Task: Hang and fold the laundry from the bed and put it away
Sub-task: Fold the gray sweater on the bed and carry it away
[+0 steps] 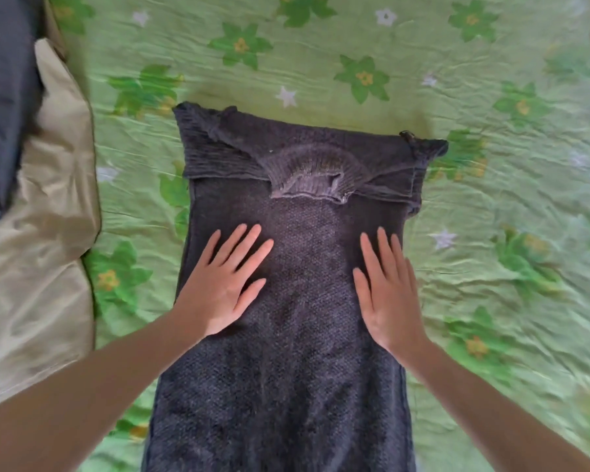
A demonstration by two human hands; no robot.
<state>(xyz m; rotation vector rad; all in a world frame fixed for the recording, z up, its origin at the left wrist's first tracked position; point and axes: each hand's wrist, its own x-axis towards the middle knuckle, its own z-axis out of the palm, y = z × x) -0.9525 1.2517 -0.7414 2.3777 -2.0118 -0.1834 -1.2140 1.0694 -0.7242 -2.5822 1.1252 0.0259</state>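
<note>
A dark grey knitted sweater [286, 386] lies flat along the middle of the bed, its ribbed collar [309, 180] at the far end and both sleeves folded in across the top. My left hand [223, 284] presses flat on the sweater's left side with fingers spread. Palm down on the sweater's right side lies my right hand [387, 291], fingers straight and close together. Neither hand grips the fabric. The sweater's lower hem runs out of view at the bottom.
The bed is covered by a green sheet [491, 233] with a flower and star print. A beige pillow [41, 250] lies along the left edge, with dark blue fabric [4, 97] beyond it at the upper left.
</note>
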